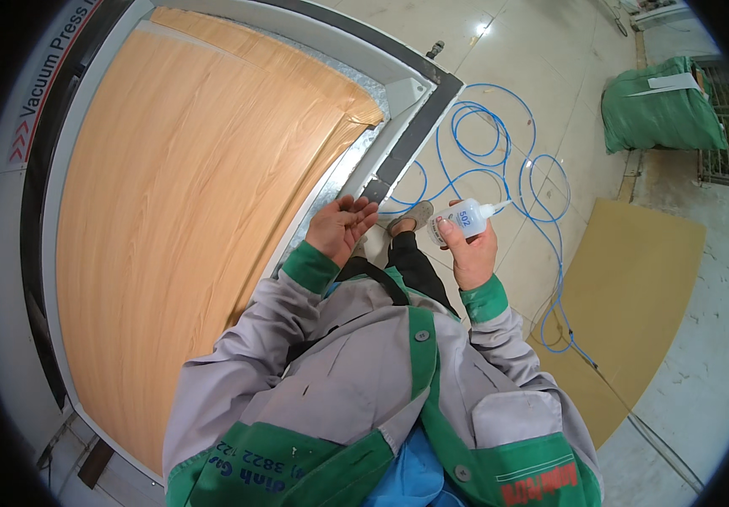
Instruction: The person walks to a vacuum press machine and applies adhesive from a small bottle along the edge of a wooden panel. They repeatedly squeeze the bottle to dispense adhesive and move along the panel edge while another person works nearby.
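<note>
My right hand (472,256) grips a translucent white glue bottle (463,220), its thin nozzle tilted up to the right and the thumb lying along its side. My left hand (343,226) is beside the corner of a metal-framed press (404,139), its fingers loosely bent and apart, with nothing seen in it. Whether its fingertips touch the frame I cannot tell. Inside the frame lies a large wood-grain sheet (183,160), wrinkled and folded down along its edge nearest my left hand.
Loops of blue hose (504,156) lie across the tiled floor (542,51) beyond the bottle. A tan board (635,287) lies flat on the right. A stuffed green sack (660,110) stands at the far right by a grille. My shoe (411,218) shows below my hands.
</note>
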`<state>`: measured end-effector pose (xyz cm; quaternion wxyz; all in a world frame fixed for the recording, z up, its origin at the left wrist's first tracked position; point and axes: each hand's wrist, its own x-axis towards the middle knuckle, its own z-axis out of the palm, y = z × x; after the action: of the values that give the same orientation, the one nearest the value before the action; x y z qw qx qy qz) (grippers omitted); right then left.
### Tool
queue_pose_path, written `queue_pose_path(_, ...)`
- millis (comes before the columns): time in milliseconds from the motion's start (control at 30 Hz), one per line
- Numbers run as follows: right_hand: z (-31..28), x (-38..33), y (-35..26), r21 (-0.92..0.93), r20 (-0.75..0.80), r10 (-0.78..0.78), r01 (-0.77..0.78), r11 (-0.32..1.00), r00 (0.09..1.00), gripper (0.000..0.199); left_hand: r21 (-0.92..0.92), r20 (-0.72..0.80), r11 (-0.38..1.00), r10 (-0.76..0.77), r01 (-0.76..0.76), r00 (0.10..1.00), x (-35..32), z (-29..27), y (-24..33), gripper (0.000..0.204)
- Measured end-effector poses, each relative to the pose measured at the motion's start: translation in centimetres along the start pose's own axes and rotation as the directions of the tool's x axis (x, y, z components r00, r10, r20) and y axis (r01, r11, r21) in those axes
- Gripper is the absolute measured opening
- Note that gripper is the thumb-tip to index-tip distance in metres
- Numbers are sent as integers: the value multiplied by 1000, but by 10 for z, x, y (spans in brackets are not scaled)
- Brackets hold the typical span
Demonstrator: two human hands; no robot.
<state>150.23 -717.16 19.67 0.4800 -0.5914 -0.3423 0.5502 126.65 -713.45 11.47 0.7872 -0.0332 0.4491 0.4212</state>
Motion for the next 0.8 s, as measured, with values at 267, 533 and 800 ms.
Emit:
queue_pose_path(267,6,-1,2,19,6,1,-1,1000,1000,39,-5,298,1000,-21,23,954,1,17,23,47)
queue_pose_path(533,1,2,0,-9,-16,13,-13,1000,1000,37,104,412,994,-57,15,909,4,18,36,45)
queue_pose_path(800,-4,0,12,48,-29,34,-32,998,999,39,553,186,826,8,-111,983,29,4,66,35)
